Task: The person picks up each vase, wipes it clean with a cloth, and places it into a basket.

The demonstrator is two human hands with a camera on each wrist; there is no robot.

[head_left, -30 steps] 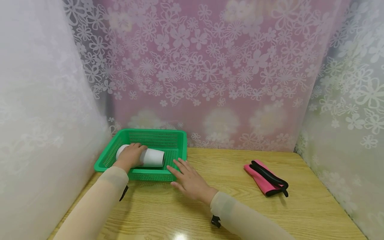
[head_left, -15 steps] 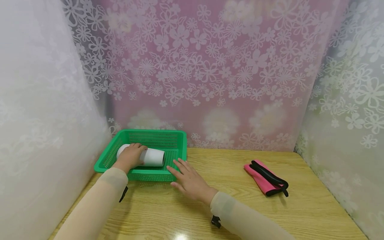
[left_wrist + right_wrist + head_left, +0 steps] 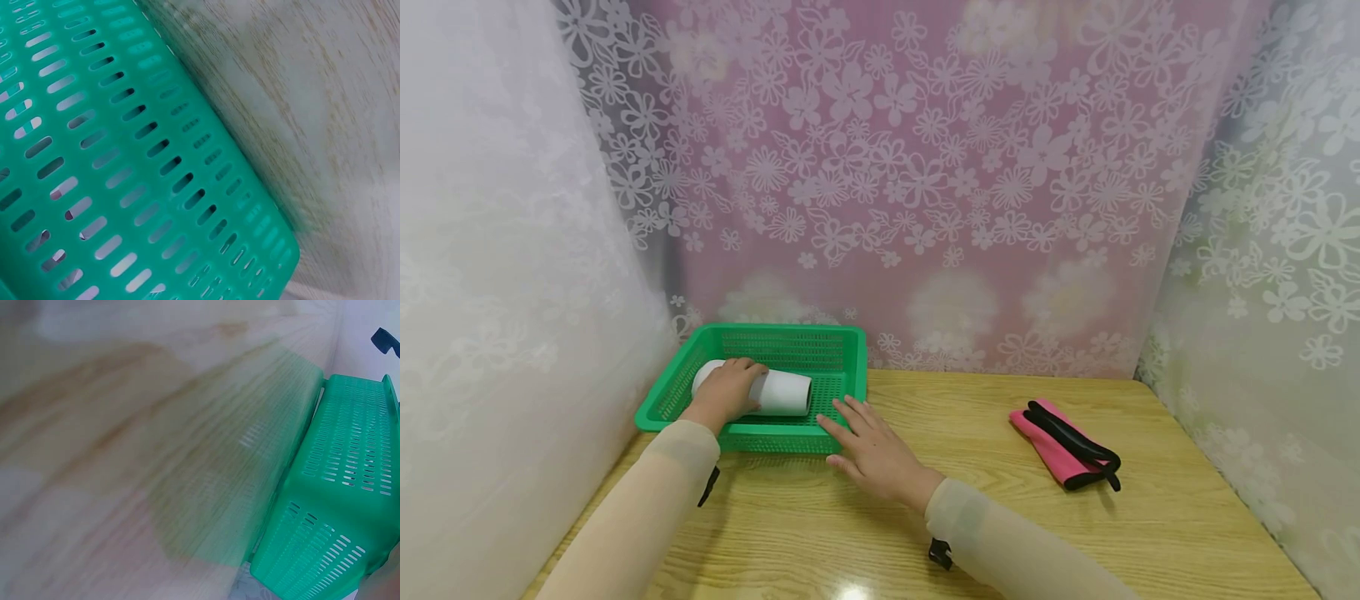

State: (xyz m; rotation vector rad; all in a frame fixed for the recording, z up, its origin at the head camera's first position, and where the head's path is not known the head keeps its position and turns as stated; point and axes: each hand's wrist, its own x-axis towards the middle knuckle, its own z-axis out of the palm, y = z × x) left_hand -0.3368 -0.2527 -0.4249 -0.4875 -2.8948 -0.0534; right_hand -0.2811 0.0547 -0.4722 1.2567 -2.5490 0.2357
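Observation:
In the head view, a green plastic basket (image 3: 752,429) with slotted sides stands at the back left of the table. Inside it a white cup (image 3: 786,393) lies on its side, its dark opening facing right. My left hand (image 3: 726,390) reaches over the front rim and grips the cup from above, hiding its middle. Fingers spread, my right hand (image 3: 876,450) rests at the basket's front right corner and holds nothing. The left wrist view is filled by the slotted basket wall (image 3: 137,162); the right wrist view shows the basket (image 3: 325,506) from outside, low over the table.
A folded pink pouch (image 3: 1048,450) with black trim lies on the right of the wood-grain table (image 3: 985,433). Flowered pink curtain (image 3: 910,183) hangs behind, and pale sheets (image 3: 497,275) close in both sides.

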